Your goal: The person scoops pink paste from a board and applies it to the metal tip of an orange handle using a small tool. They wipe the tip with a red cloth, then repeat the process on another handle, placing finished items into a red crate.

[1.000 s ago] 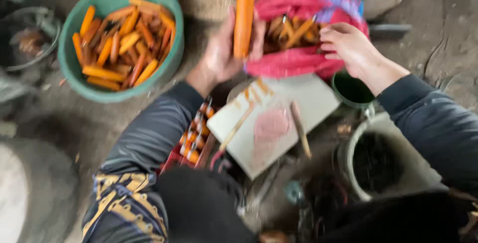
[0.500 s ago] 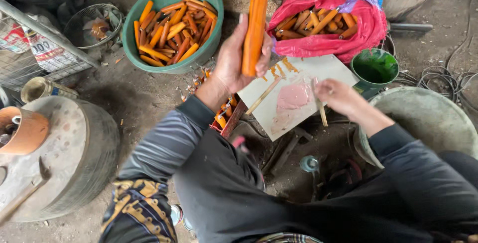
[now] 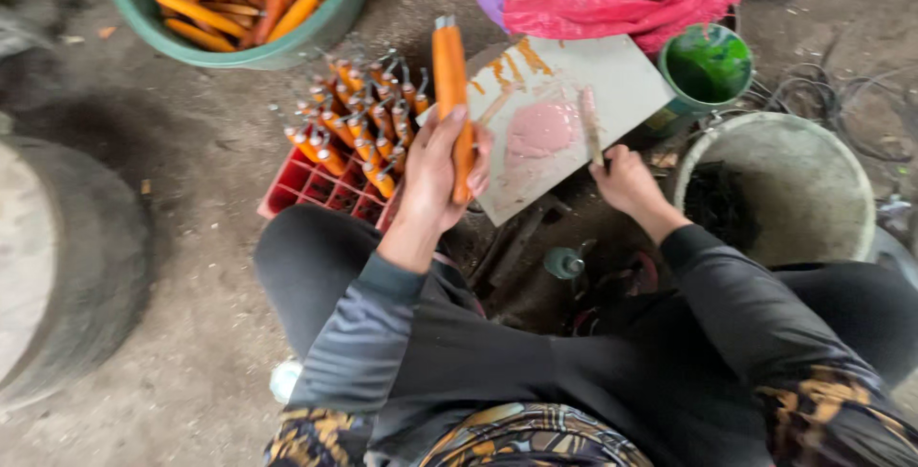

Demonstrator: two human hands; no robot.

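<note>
Orange handle [image 3: 450, 85] sits upright in my left hand [image 3: 438, 175], fingers wrapped round it, above the red crate [image 3: 316, 190] of finished ones. My right hand [image 3: 626, 180] pinches a thin stick [image 3: 592, 125] on the white board [image 3: 612, 85], by its pink paste [image 3: 540, 129].

Ahead of us the white board [image 3: 612, 85] is hemmed in: red crate [image 3: 320, 190] of orange handles at its left edge, pink sack [image 3: 612, 3] at its far edge, green paint tin [image 3: 708, 65] and grey bucket [image 3: 794, 190] on the right (all close). Only bare ground [image 3: 191, 152] left of the crate lies open.
</note>
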